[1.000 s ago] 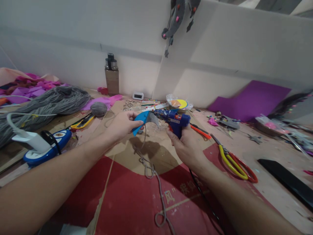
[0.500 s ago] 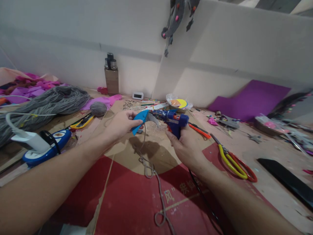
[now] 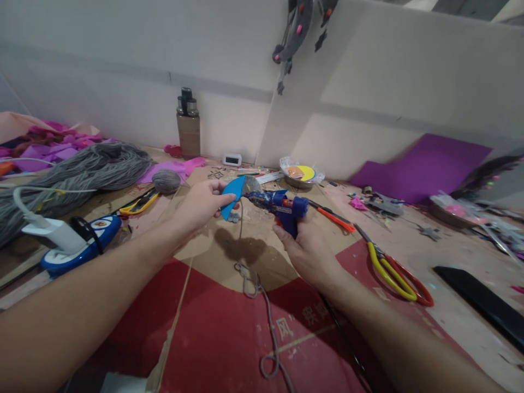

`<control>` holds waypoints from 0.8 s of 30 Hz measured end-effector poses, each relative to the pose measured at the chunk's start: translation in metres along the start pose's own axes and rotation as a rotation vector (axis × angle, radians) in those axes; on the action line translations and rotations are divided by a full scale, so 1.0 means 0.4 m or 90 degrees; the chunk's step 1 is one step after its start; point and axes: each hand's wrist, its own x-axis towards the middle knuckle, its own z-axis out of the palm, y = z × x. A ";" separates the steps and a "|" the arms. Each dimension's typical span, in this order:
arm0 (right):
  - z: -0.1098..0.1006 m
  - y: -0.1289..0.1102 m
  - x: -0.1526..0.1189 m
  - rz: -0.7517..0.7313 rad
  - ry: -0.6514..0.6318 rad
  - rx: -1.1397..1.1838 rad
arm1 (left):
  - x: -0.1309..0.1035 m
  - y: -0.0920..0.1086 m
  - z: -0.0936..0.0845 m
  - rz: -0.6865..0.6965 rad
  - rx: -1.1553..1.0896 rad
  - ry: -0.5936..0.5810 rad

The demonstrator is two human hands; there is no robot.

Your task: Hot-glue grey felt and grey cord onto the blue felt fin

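Note:
My left hand (image 3: 213, 201) pinches a blue felt-like piece (image 3: 234, 197) with a grey part (image 3: 252, 184) at its right side. In my right hand (image 3: 305, 245) is a blue glue gun (image 3: 289, 207), its fingers wrapped round the handle. The gun's nozzle points left, right by the edge of the blue piece; whether it touches cannot be made out. From the piece a grey yarn strand (image 3: 268, 316) hangs and trails in loops over the red and tan cardboard (image 3: 221, 338). The gun's black cord (image 3: 347, 338) runs down beneath my right forearm.
Yellow-and-red-handled scissors (image 3: 395, 275) and a black bar (image 3: 483, 300) lie at right. At left are a power strip (image 3: 84, 254), grey yarn (image 3: 94, 169), a yellow cutter (image 3: 141, 203) and a yarn ball (image 3: 166, 180). Purple felt (image 3: 421, 169) leans on the wall; a plastic-wrapped bowl (image 3: 301, 173) sits behind.
The glue gun has shifted slightly left and down. The blue piece has turned, its grey part now standing up behind the nozzle instead of curving below it.

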 end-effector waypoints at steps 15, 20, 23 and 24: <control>0.008 0.009 -0.006 0.001 -0.006 0.010 | 0.001 0.002 0.000 0.003 0.001 0.008; 0.005 0.010 -0.005 -0.027 0.010 0.011 | -0.001 0.007 -0.001 -0.011 -0.017 0.009; 0.002 0.008 -0.004 -0.038 0.020 0.031 | -0.001 0.009 -0.001 -0.022 -0.037 0.022; 0.001 0.007 -0.003 -0.034 0.026 0.042 | 0.000 0.008 -0.001 -0.023 -0.044 0.026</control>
